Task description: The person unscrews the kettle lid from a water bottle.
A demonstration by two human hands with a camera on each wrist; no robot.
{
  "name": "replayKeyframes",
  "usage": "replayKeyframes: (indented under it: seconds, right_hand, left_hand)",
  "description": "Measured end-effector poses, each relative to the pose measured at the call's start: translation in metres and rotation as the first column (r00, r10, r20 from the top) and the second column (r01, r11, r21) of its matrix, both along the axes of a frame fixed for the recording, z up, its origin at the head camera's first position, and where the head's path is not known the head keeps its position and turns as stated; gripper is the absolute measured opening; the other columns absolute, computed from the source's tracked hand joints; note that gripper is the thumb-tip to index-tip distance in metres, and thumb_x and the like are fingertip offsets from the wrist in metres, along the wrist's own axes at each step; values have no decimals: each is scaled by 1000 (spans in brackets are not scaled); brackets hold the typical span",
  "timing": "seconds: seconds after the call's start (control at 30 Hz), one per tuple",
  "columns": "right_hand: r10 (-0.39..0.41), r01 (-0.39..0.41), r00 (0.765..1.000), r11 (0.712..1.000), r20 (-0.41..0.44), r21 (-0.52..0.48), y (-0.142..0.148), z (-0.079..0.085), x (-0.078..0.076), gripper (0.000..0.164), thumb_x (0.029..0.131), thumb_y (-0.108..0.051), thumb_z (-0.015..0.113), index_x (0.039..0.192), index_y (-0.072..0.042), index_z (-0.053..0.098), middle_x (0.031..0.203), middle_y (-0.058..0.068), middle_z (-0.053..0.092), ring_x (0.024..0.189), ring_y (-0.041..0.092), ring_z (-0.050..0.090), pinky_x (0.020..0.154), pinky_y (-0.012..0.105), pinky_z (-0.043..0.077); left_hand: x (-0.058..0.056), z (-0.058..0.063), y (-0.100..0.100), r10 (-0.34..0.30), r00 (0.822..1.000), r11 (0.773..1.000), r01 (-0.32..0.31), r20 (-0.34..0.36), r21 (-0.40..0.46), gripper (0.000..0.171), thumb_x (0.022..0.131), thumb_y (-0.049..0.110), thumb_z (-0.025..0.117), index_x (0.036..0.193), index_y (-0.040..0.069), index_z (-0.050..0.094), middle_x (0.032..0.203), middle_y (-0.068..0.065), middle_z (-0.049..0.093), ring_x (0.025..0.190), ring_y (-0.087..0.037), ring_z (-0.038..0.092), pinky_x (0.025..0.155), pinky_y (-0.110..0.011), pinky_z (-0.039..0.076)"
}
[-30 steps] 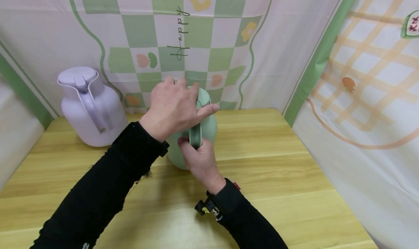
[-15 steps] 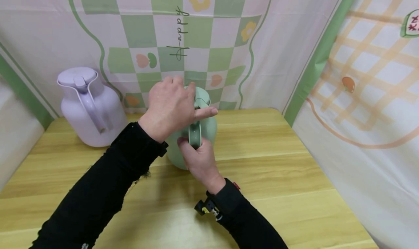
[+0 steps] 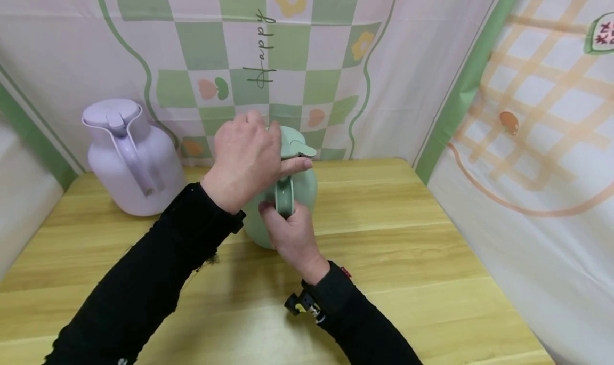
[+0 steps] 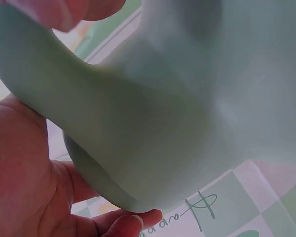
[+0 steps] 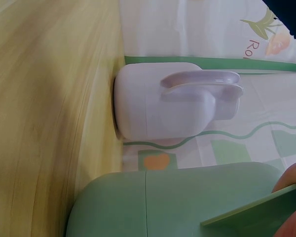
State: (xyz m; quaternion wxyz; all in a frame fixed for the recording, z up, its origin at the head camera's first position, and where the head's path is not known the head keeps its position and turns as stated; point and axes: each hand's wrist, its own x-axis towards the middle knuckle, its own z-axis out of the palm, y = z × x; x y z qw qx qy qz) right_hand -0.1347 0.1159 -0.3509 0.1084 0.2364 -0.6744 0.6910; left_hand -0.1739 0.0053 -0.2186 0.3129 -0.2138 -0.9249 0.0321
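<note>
Grip at the handle (image 3: pixel 284 197): right hand (image 3: pixel 295 236) clamped on it, thumb along one side. Left hand (image 3: pixel 243 160) up top, back of the hand toward the head camera, laid against the lid (image 3: pixel 290 137); thumb straight, pointing across to the person's right, lid's tab (image 3: pixel 307 149) jutting out just above it. Whether its fingers close round the lid, cannot tell; far side hidden. Green jug (image 3: pixel 306 186) upright on the wood-grain table (image 3: pixel 384 248), toward the back, handle side facing the person. Lilac jug (image 3: pixel 115 176) standing apart to its left, lid on. Black sleeves (image 3: pixel 158 258) on both arms. Behind, a hanging cloth (image 3: pixel 331 45) with green checks and the word "Happy" running sideways.
</note>
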Motion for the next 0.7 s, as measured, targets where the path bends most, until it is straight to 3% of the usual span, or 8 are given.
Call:
replayKeyframes:
  seconds: [0.2,0.37,0.47,0.53,0.6,0.63,0.7]
  right_hand:
    - [-3,3,1000,1000,-10,-1,0,0,0,44,100,-26,52,60,-14,37,45,4,34,38,23,33,43,32,28]
    - [-9,9,1000,1000,-5,5,0,1,0,45,100,-27,52,59,-15,36,45,4,34,38,23,33,43,32,29]
    - [-7,7,1000,1000,5,1,-1,1,0,46,99,-27,52,58,-15,36,44,5,33,37,24,33,43,33,29]
    - [-9,9,1000,1000,11,3,-1,1,1,46,100,-28,52,58,-14,37,44,6,33,37,24,33,42,33,29]
    - [-12,12,1000,1000,21,3,-1,2,1,47,99,-28,53,58,-14,38,44,6,33,36,24,33,42,33,29]
    - [-14,14,999,1000,29,3,-1,3,2,47,99,-29,53,58,-13,38,44,7,34,36,25,33,41,33,29]
    - [-17,17,999,1000,47,1,-1,4,2,47,99,-29,54,57,-13,38,44,7,33,36,25,33,40,33,29]
  left_hand:
    - [3,2,-1,15,1000,999,-16,25,31,74,80,81,47,59,9,45,63,-8,35,50,-26,36,40,-36,35]
    - [3,3,-6,-19,1000,996,17,20,91,71,79,77,54,55,11,43,61,-8,36,49,-26,36,39,-37,34]
    - [-1,2,-10,-45,998,993,39,52,109,71,79,77,54,60,9,46,64,-10,39,54,-27,40,41,-39,37]
    - [-7,2,-12,-96,991,991,86,91,106,70,81,76,53,68,7,50,70,-12,43,63,-29,45,48,-41,42]
    - [-14,2,-15,-196,969,978,182,148,104,71,85,73,50,89,3,61,90,-20,56,83,-34,55,66,-44,51]
    - [-19,2,-17,-256,948,965,238,189,111,73,88,71,48,104,1,63,104,-24,59,97,-37,56,78,-46,52]
    - [-27,2,-19,-369,887,929,345,277,134,76,93,67,42,134,4,55,135,-28,50,123,-39,47,99,-49,44]
